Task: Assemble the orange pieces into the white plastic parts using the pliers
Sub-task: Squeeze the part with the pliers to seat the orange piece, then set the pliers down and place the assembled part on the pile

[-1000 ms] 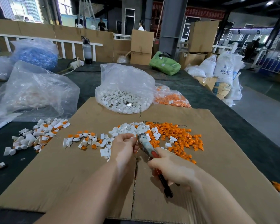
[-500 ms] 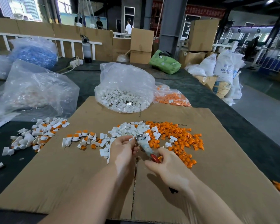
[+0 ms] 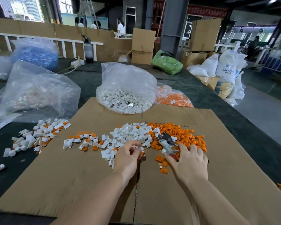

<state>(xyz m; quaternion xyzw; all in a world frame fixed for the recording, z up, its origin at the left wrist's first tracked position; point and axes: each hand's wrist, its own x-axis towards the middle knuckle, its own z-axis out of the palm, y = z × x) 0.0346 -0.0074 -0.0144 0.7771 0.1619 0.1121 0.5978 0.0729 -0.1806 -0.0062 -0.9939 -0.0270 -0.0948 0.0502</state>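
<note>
Pretty clearly a factory floor or warehouse: stacked brown cardboard boxes (image 3: 143,45), white woven resin sacks (image 3: 228,67), clear plastic bags of small white moulded parts (image 3: 126,93), grey steel pillar (image 3: 173,25), big open hall

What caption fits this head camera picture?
Left hand pinches a small part while right hand grips pliers over orange pieces.

A cardboard sheet (image 3: 169,200) lies on the table (image 3: 234,120). On it, white parts (image 3: 130,133) lie left of the orange pieces (image 3: 182,133), pliers (image 3: 166,142) between them. Behind the sheet, one bag (image 3: 126,88) sits left of another (image 3: 172,96). More parts (image 3: 36,137) lie left.
</note>
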